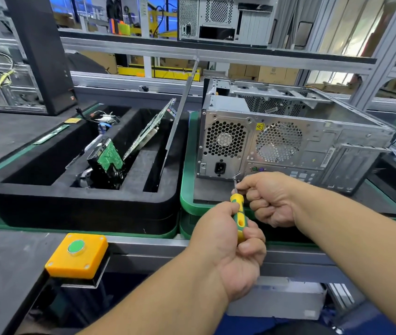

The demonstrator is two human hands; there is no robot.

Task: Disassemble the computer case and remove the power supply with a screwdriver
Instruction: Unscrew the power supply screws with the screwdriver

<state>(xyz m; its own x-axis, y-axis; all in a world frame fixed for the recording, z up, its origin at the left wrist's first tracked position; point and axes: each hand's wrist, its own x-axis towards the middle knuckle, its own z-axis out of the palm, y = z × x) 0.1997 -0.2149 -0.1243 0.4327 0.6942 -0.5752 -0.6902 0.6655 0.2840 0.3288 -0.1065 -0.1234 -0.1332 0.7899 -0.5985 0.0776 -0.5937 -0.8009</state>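
A silver computer case point(313, 141) lies on its side on a green-edged tray point(187, 189), its rear panel facing me. The power supply point(223, 146), with a honeycomb fan grille and a black socket, fills the panel's left part. My left hand point(230, 247) grips the yellow-green handle of a screwdriver point(238, 213). Its tip points up at the lower right corner of the power supply. My right hand point(272, 199) pinches the screwdriver's metal shaft near the tip, fingers curled.
A black foam bin point(47, 189) on the left holds a hard drive point(107, 158), circuit boards and a metal side panel point(180, 117). A yellow box with a green button point(77, 256) sits on the front rail. Other cases stand on the shelf behind and at far left.
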